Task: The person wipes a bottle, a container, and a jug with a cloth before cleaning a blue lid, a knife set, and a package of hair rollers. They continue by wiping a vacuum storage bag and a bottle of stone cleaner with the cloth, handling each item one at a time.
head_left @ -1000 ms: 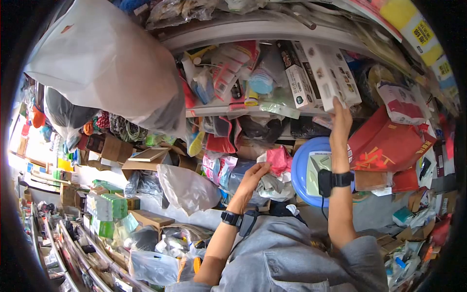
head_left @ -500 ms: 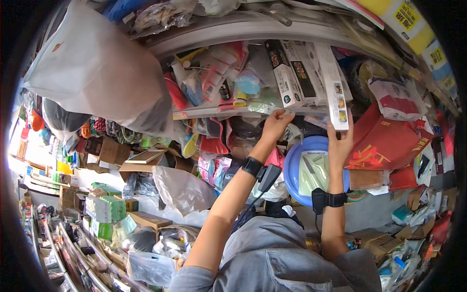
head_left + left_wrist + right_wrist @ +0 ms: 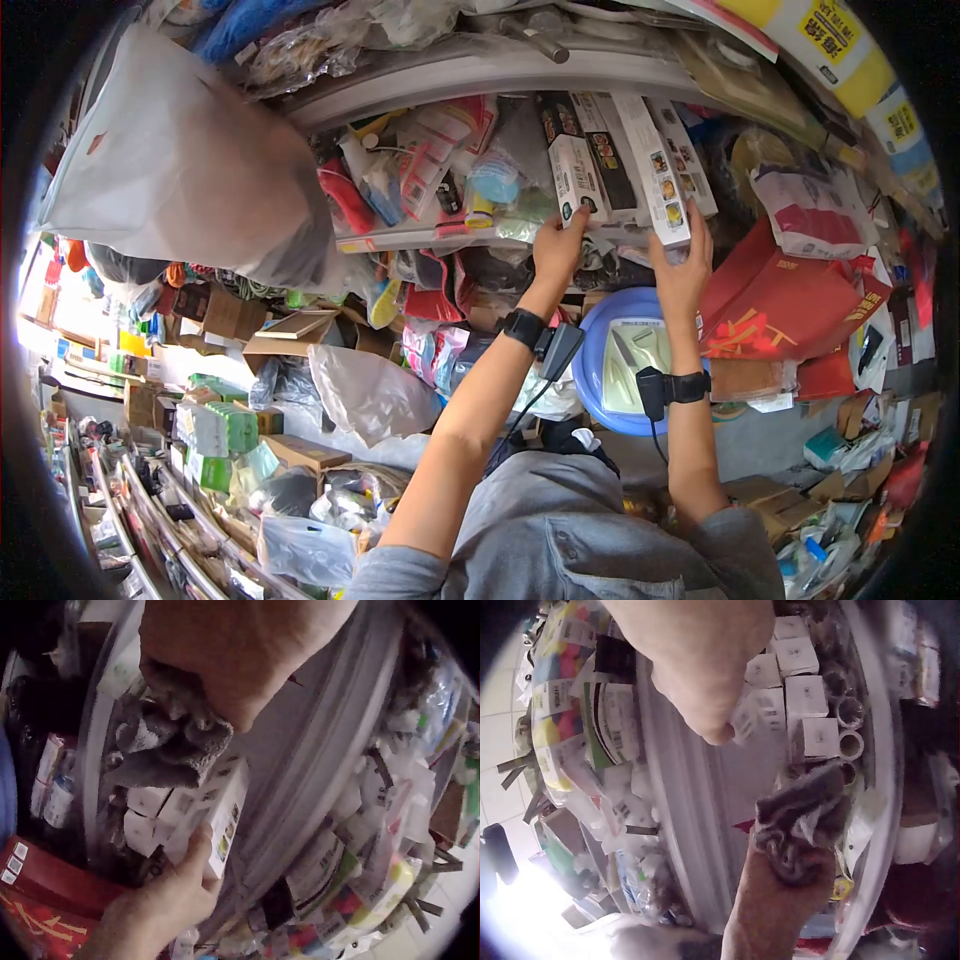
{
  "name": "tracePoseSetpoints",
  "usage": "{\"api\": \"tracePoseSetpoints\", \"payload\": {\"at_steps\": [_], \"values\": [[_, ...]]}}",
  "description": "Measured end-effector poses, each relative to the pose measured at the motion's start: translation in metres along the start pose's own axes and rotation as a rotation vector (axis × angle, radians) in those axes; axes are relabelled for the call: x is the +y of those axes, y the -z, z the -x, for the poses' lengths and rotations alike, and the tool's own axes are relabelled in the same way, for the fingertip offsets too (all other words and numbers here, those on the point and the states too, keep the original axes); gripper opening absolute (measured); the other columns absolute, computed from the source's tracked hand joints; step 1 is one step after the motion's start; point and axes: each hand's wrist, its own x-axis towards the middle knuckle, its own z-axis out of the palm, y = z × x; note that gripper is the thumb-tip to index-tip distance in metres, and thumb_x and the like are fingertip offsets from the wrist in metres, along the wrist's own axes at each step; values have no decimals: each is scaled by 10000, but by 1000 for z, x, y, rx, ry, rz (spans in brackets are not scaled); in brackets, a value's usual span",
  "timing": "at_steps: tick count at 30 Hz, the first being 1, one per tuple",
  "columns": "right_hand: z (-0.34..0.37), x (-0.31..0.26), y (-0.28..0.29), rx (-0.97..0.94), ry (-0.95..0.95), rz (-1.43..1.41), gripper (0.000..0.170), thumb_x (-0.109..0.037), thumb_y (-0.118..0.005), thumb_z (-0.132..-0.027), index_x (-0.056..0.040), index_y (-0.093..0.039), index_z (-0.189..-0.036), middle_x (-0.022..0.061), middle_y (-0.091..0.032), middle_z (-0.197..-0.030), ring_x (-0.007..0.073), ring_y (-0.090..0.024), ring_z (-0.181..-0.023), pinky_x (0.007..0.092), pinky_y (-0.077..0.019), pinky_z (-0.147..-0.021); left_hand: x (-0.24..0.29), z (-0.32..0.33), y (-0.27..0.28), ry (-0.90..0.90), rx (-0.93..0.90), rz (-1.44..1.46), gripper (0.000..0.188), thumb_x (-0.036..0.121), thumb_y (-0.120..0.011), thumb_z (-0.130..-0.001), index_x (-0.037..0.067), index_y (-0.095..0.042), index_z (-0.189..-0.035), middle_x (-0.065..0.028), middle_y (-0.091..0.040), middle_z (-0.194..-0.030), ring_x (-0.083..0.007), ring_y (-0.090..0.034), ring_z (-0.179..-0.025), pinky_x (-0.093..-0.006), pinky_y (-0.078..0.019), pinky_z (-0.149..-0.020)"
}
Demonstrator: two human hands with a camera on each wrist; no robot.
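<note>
In the head view my right hand (image 3: 683, 272) holds the near end of a long white box (image 3: 652, 165) with food pictures, between thumb and fingers. The left wrist view shows that hand (image 3: 161, 907) around the box (image 3: 229, 817) too. A crumpled grey cloth (image 3: 169, 757) is bunched in my left hand (image 3: 232, 656); the right wrist view shows the cloth (image 3: 802, 814) over the fingers of this hand (image 3: 769, 900). My left hand (image 3: 558, 250) is at the shelf's front edge, just below a black and white box (image 3: 575, 170).
More long boxes (image 3: 610, 160) lie side by side on the shelf. Bagged goods fill its left part. Below the shelf stand a blue basin (image 3: 595, 350) and a red bag (image 3: 790, 300). A large white plastic bag (image 3: 190, 170) hangs at the upper left.
The white box has moved left and slightly up with my right hand, over the neighbouring boxes. My left hand has risen from lower down to the shelf edge and shifted a little left since half a second ago.
</note>
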Motion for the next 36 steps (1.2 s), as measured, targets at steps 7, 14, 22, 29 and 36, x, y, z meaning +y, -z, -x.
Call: {"api": "tracePoseSetpoints", "payload": {"at_steps": [7, 14, 22, 29, 36], "values": [[-9, 4, -7, 6, -12, 8, 604, -146, -718, -751, -12, -464, -1283, 182, -513, -1244, 356, -481, -1147, 429, -386, -954, 25, 62, 13, -48, -100, 209, 323, 327, -598, -884, 5, -616, -860, -5, -551, -754, -85, -453, -735, -234, -385, -688], [-16, -9, -2, 52, -34, 4, 602, -153, -726, -761, -18, -469, -1288, 172, -520, -1252, 340, -483, -1158, 422, -393, -955, 31, 41, -22, -87, -236, 344, 471, 438, -606, -850, -28, -646, -902, -119, -645, -876, -172, -574, -801, -291, -431, -746], [-27, 4, -6, 3, 127, 209, 611, -188, -706, -777, -58, -451, -1317, 177, -502, -1272, 352, -475, -1161, 438, -378, -967, 31, 7, -49, -80, -398, 27, 635, 557, -563, -850, -31, -606, -1089, -102, -630, -979, -168, -556, -884, -303, -436, -796], [-37, 2, -8, -101, 70, 324, 642, -243, -688, -792, -49, -413, -1339, 183, -437, -1334, 362, -403, -1224, 442, -370, -989, -4, -15, -16, -156, 332, 179, 419, 363, -674, -807, -38, -566, -861, -154, -620, -787, -280, -611, -776, -367, -463, -712], [-38, -4, -8, -120, 35, 296, 659, -253, -691, -788, -43, -406, -1345, 192, -426, -1344, 365, -388, -1241, 441, -332, -1021, -25, -74, -10, -70, 254, 133, 421, 271, -666, -802, -109, -579, -962, -197, -644, -845, -237, -590, -756, -347, -446, -699]]}}
